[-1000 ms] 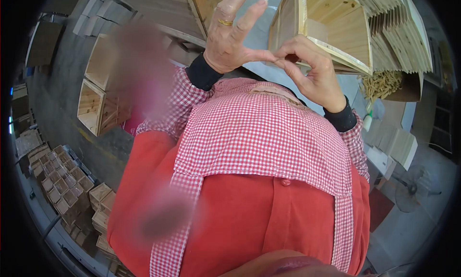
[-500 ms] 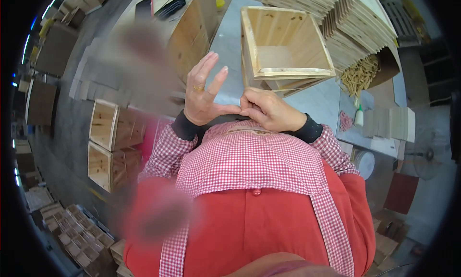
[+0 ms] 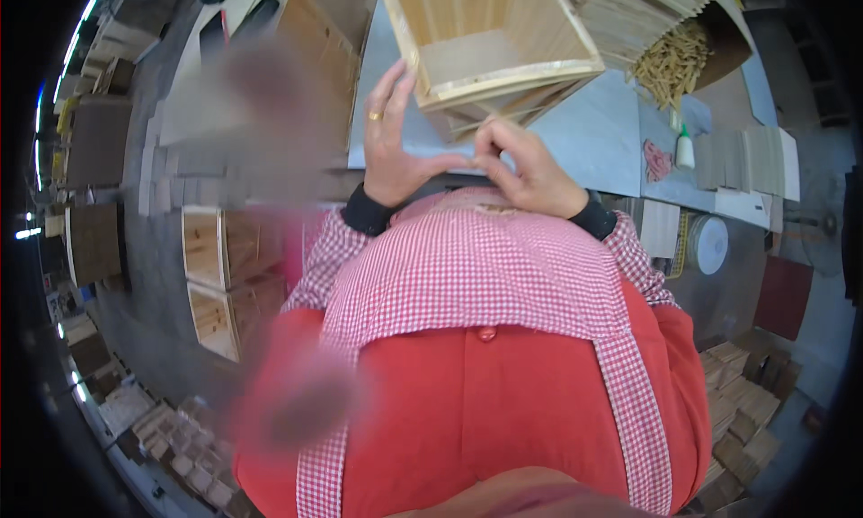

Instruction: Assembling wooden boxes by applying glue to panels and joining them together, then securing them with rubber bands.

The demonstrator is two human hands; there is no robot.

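Observation:
My left hand (image 3: 389, 163) is held up in front of my apron (image 3: 485, 275), fingers stretched upward and thumb pointing right. Curled fingers of my right hand (image 3: 532, 169) meet the tip of that thumb in a pinch. Whether something small sits between them I cannot make out. Just beyond the hands, an open-topped pale wooden box (image 3: 517, 79) stands on a light blue-grey table (image 3: 575, 132). The left fingertips appear close to the box's near left corner; contact is unclear.
Stacked wooden panels (image 3: 643, 19) stand far right, beside a carton of small wooden pieces (image 3: 670, 64). Nearer are a pink cloth (image 3: 657, 161), a white bottle with green cap (image 3: 685, 148) and grey-white boards (image 3: 746, 163). Wooden boxes (image 3: 211, 248) are stacked at left. Blurred spots cover part of the left side.
The view has shifted, so the box sits higher and further left in the picture. My hands remain joined at the left thumb tip, with the left fingers now straighter.

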